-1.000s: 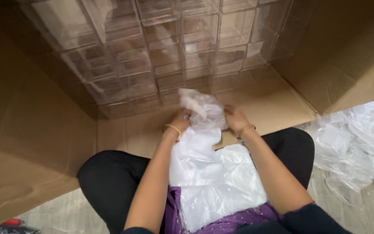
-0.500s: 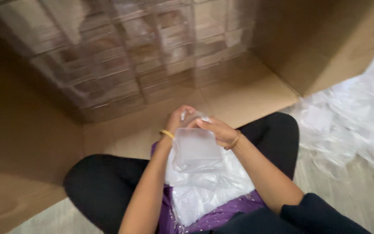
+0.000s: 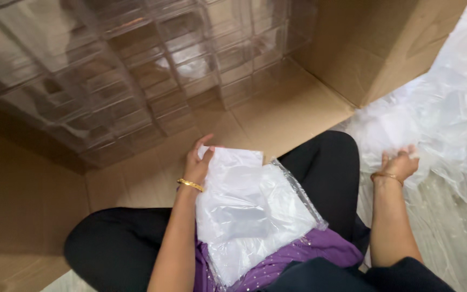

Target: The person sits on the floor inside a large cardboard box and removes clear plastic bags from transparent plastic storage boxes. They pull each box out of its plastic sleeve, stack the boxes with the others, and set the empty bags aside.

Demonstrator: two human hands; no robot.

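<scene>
One clear rectangular plastic box in a thin white plastic bag [image 3: 232, 203] lies on the lap, on a flat stack of more white plastic bags [image 3: 277, 232] whose count I can't tell. Judgement: light, box stiff but likely brittle, film soft and slippery; best held by the box's edges through the bag, not by loose film. Left hand [image 3: 198, 162] has its grip pinched on the bag's top left corner. Right hand [image 3: 398, 165] is out to the side, grip spread, fingertips at the edge of a crumpled heap of clear plastic wrap [image 3: 439, 119] on the floor. Two gold bangles, one per wrist. Farther off, dozens of stacked clear plastic boxes [image 3: 136, 70] fill an open brown cardboard carton [image 3: 277, 116].
</scene>
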